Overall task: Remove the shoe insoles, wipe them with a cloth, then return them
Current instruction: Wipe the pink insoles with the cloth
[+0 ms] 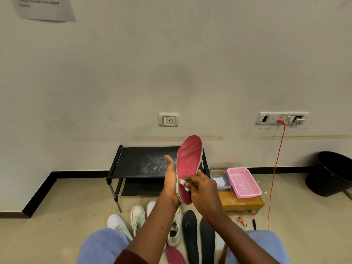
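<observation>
My left hand (170,179) holds a red insole (188,162) upright from behind, palm against its back and thumb pointing up. My right hand (202,187) pinches a small white cloth (183,184) against the lower face of that insole. On the floor below lie two black insoles (190,231) side by side and another red insole (174,256), partly hidden by my arm. Several white shoes (137,218) stand in a row in front of my knees.
A low black shoe rack (141,164) with a dusty top stands against the wall. To its right, a grey tray (221,181) and a pink basket (243,182) rest on a brown box (243,204). An orange cable (274,178) hangs from a wall socket; a black bin (331,172) sits far right.
</observation>
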